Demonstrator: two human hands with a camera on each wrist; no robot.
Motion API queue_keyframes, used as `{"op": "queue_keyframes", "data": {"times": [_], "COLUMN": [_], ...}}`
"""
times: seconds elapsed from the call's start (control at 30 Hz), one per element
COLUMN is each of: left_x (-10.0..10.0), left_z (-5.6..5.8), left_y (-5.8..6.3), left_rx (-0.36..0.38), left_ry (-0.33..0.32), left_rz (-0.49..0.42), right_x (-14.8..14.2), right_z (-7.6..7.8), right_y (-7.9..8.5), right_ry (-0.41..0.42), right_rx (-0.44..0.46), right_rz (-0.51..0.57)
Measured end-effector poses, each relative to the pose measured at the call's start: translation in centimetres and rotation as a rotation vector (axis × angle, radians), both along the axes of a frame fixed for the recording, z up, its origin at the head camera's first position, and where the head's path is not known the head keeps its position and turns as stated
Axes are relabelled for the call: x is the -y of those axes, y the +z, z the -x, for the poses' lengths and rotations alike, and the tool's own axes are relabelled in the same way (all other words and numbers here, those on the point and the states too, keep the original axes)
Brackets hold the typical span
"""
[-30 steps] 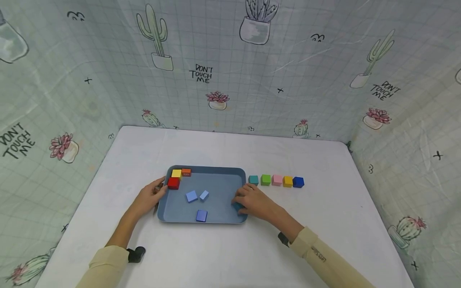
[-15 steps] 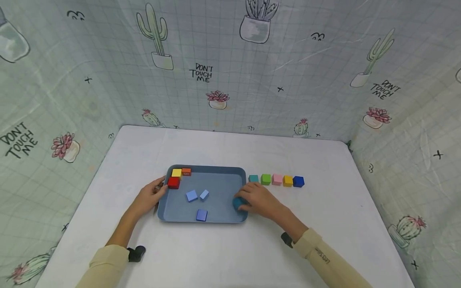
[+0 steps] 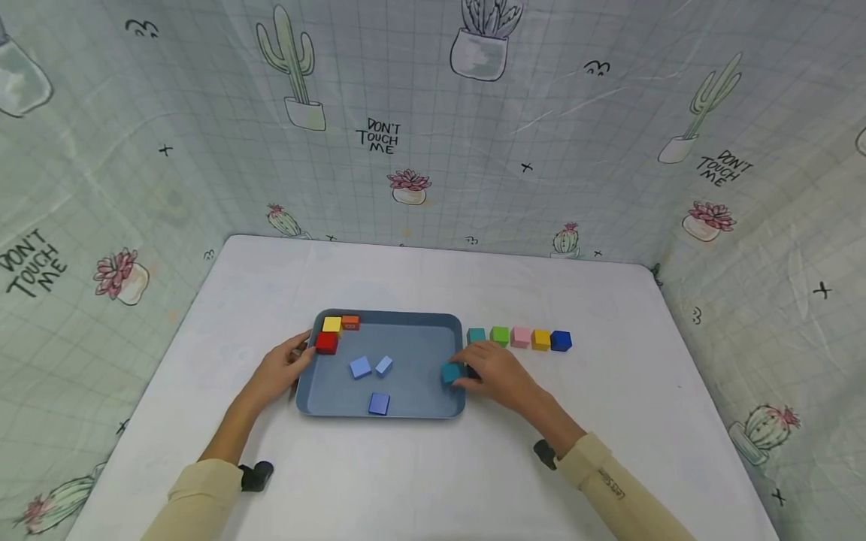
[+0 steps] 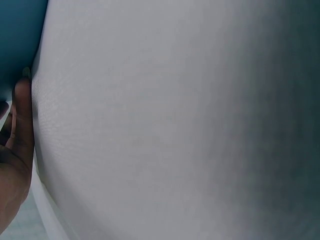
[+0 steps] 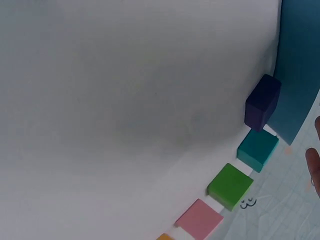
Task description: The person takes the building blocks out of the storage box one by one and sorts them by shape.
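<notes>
On the left, the left hand touches the left side of the tray; whether its fingers grip is unclear. The right hand pinches a teal block at the tray's right end, with a dark block just outside. Shifting the teal block seems the step in hand; the next move likely calls for a steady pinch, clear of the rim.

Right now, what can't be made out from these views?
Head: print on the red-orange block, too small to read.
Head: most of the dark purple block, behind the right hand.
Right wrist: most of the yellow-orange block, cut off by the bottom edge.
Left wrist: parts of the left hand and tray, cut off by the left edge.
</notes>
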State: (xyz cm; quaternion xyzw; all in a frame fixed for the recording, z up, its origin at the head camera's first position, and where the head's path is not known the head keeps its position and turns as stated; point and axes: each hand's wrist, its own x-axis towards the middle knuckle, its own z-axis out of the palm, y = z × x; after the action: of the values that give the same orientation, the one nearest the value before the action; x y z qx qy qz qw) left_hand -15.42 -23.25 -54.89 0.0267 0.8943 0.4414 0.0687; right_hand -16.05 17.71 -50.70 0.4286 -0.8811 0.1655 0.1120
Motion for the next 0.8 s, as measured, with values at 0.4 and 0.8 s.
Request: {"op": "queue_keyframes", "data": {"times": [0.4, 0.8], "left_x": [-0.2, -0.2], "left_z": [0.0, 0.0], "left_y": [0.1, 0.2], "left_rx": [0.002, -0.001], "left_ry": [-0.001, -0.001], "left_rz": [0.009, 0.028], "right_x": [-1.6, -3.2], "right_z": [-0.1, 0.0], "right_y": [-0.5, -0.7], "right_ry": [-0.091, -0.106], "right_rx": [-0.02, -0.042], "right_rz": [0.03, 0.075]}}
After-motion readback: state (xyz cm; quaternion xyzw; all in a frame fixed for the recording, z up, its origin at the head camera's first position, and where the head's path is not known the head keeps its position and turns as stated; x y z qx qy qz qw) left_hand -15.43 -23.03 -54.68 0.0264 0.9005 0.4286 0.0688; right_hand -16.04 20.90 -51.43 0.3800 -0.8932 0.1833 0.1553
